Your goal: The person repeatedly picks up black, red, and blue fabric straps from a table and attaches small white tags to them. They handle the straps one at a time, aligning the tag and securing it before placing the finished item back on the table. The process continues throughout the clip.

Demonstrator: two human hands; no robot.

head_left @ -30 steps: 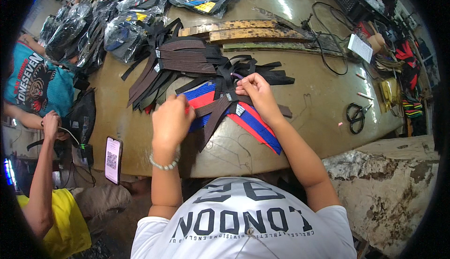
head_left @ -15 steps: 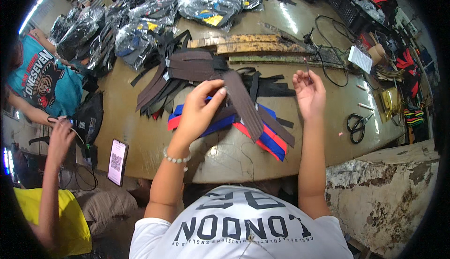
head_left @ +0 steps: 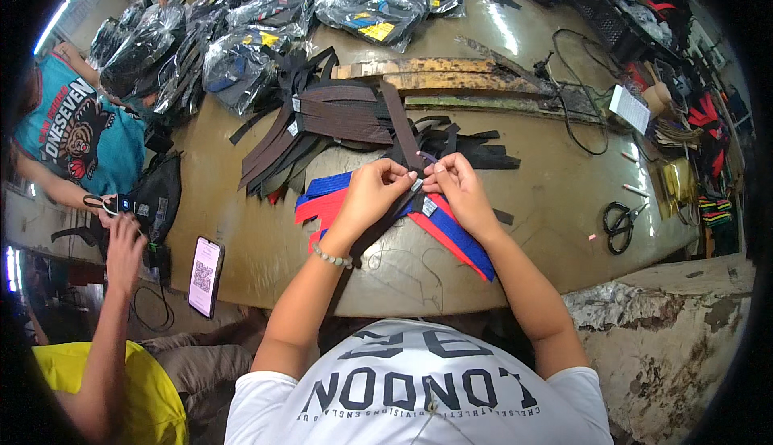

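My left hand (head_left: 372, 201) is closed, pinching a dark brown webbing strap (head_left: 401, 127) where a small white label (head_left: 416, 186) shows. Close beside it, my right hand (head_left: 460, 197) is closed too, its fingertips at the strap. From those fingertips sticks a slender purplish tool (head_left: 427, 157), too small to name surely. Under both hands lie blue and red straps (head_left: 455, 240), with another white label (head_left: 429, 207) on them. Just beyond is a bundle of brown straps (head_left: 346, 115), with black straps (head_left: 483, 151) to its right.
Plastic-wrapped packs (head_left: 370, 14) cover the far left of the table (head_left: 547, 244). Worn wooden boards (head_left: 451, 81) lie beyond the straps. Black scissors (head_left: 618, 226), pens (head_left: 636, 190) and a cable (head_left: 568, 123) are at right. A phone (head_left: 206, 276) stands left, near co-workers' hands (head_left: 125, 244).
My right hand has come in leftward to meet the left at the strap. My left hand has shifted right and nearer, and the strap's raised end now points away from me.
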